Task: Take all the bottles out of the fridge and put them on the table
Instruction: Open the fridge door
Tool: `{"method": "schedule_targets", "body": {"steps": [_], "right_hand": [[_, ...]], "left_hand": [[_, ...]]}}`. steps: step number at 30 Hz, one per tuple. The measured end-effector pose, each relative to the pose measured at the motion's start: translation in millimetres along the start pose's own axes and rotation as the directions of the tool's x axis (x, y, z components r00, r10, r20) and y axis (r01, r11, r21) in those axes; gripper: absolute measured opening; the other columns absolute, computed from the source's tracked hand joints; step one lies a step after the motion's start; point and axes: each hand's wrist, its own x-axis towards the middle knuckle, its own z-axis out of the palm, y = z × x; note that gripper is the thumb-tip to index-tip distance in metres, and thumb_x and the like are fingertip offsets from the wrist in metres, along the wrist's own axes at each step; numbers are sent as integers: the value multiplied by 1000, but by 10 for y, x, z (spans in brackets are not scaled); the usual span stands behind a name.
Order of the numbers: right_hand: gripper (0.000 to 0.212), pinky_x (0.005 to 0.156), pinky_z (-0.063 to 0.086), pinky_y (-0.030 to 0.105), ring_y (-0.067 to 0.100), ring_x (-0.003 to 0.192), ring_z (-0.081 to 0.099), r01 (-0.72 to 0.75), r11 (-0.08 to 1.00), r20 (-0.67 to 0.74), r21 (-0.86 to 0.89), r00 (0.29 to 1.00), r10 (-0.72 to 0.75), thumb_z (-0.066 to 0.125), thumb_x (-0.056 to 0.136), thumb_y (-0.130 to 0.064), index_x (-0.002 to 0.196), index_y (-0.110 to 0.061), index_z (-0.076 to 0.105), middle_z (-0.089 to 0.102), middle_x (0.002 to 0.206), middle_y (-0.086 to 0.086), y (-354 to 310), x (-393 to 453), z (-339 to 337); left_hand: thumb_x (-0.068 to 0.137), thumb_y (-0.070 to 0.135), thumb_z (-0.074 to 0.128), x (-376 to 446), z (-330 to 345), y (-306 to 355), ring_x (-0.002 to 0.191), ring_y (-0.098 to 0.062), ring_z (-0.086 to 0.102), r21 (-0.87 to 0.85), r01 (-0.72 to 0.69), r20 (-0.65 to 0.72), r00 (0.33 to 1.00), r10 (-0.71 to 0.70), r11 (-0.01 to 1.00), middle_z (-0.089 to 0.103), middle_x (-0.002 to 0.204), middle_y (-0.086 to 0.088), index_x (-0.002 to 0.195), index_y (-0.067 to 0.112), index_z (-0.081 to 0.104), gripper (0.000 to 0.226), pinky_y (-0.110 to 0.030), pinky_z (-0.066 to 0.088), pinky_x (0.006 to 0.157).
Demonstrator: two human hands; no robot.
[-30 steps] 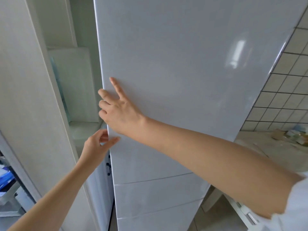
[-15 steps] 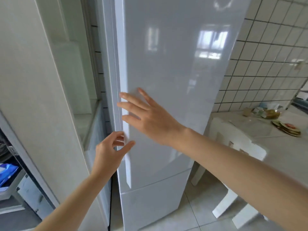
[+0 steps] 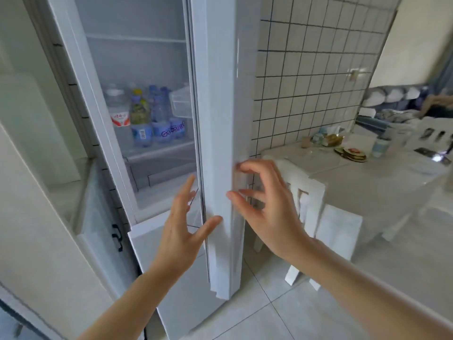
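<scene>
**Fridge door open, bottles still on shelf**

Left hand point(image 3: 182, 231) open, fingers spread, thumb touching the fridge door point(image 3: 218, 143) edge. Right hand point(image 3: 266, 207) loosely curled, fingertips on the door's outer face, gripping nothing. Bottles point(image 3: 144, 116) clustered upright on the shelf point(image 3: 159, 150), toward its front edge. Table point(image 3: 367, 182) at right.

Rear bottles point(image 3: 157, 94) hidden by front ones — table point(image 3: 392, 177) clutter blurred.

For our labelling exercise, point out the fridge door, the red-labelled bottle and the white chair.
fridge door point(image 3: 220, 119), head view: on its white edge face.
red-labelled bottle point(image 3: 119, 119), head view: on its red and white label.
white chair point(image 3: 311, 192), head view: on its backrest.
</scene>
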Motion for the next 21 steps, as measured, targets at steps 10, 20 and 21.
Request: {"method": "schedule_targets", "body": {"steps": [10,20,21], "right_hand": [[34,89,54,32,12,106,63,-197,980,-169,37,965,200,69,87,-21,113,-8,51,65,110,0,285,-204,-1369],[32,89,52,36,11,99,63,-259,959,-187,-110,953,236,67,88,-28,110,-11,51,63,109,0,1226,-81,-2893],[29,88,52,36,13,98,62,-263,958,-204,-117,950,236,65,89,-25,109,-10,51,63,108,1,1340,-48,-3014]], "left_hand": [[83,53,61,17,1598,626,138,-24,29,203,-240,-83,962,261,949,31,154,6,151,20,24,84,-30,25,116],[85,39,66,388,3188,1098,132,-27,25,422,-279,-35,946,323,862,20,158,9,153,21,20,84,-34,25,110],[84,36,67,454,3308,1126,130,-27,27,445,-296,-16,941,338,845,22,157,6,152,19,22,84,-37,28,110]]}}
